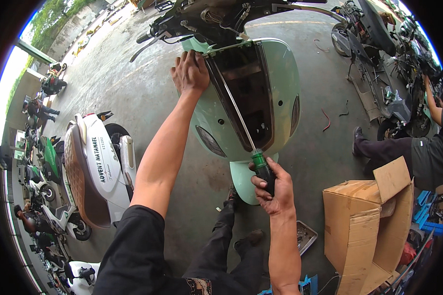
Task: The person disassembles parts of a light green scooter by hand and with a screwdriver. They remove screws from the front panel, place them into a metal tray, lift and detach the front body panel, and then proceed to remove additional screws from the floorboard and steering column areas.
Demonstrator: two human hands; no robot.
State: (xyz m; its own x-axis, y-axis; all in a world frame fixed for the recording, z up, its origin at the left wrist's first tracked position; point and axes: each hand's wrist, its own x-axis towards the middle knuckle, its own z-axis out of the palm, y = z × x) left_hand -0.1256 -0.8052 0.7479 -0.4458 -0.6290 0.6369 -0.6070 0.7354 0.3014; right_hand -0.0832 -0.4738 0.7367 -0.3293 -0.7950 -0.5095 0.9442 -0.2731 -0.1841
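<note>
Screwdriver point(259, 160) in my right hand point(278, 191): translucent green and black handle, long straight metal shaft, slanting up across the scooter's front panel point(283, 81). My right fingers are closed round the handle. My left hand point(190, 73) lies at the panel's upper left edge, fingers bent over it; I cannot tell how tightly they grip. The panel is smooth, glossy and mint, bulging either side of a dark, tapering insert point(251, 101); a rounded mint fender point(243, 179) sits below. To my left stands a white scooter point(101, 155) with a quilted brown seat point(79, 169); to my right, a creased, open cardboard box point(343, 231). My right forearm point(284, 250) partly hides a metal tray point(308, 227). Handlebars point(194, 27) run off the top, a co-worker point(430, 157) off the right. Whether the screwdriver's tip touches anything, I cannot make out.
</note>
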